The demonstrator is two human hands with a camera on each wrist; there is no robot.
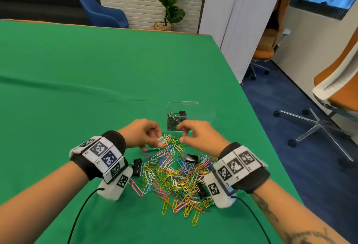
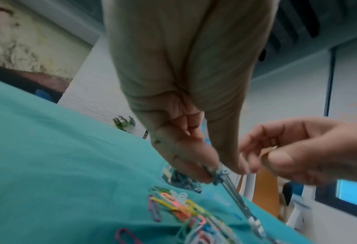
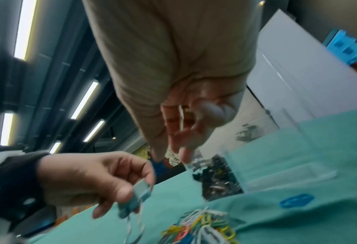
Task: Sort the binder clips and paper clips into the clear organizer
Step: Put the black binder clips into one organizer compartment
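My left hand (image 1: pixel 159 141) pinches a small light-green binder clip (image 1: pixel 160 139) just above the far edge of the pile; in the right wrist view, white paper clips dangle from this clip (image 3: pixel 141 193). Close to its right, my right hand (image 1: pixel 181 133) has its fingers curled and pinches a thin pale paper clip (image 3: pixel 181 115). A heap of coloured paper clips (image 1: pixel 174 174) lies between my wrists, with black binder clips (image 1: pixel 137 166) mixed in. The clear organizer (image 1: pixel 193 103) stands just beyond the hands, its left compartment holding black binder clips (image 1: pixel 176 119).
A green cloth (image 1: pixel 77 78) covers the table. Its right edge (image 1: pixel 251 108) runs diagonally close to the organizer, with orange office chairs (image 1: pixel 337 92) on the floor beyond. A blue chair (image 1: pixel 100 11) and a potted plant (image 1: pixel 170 5) stand past the far edge.
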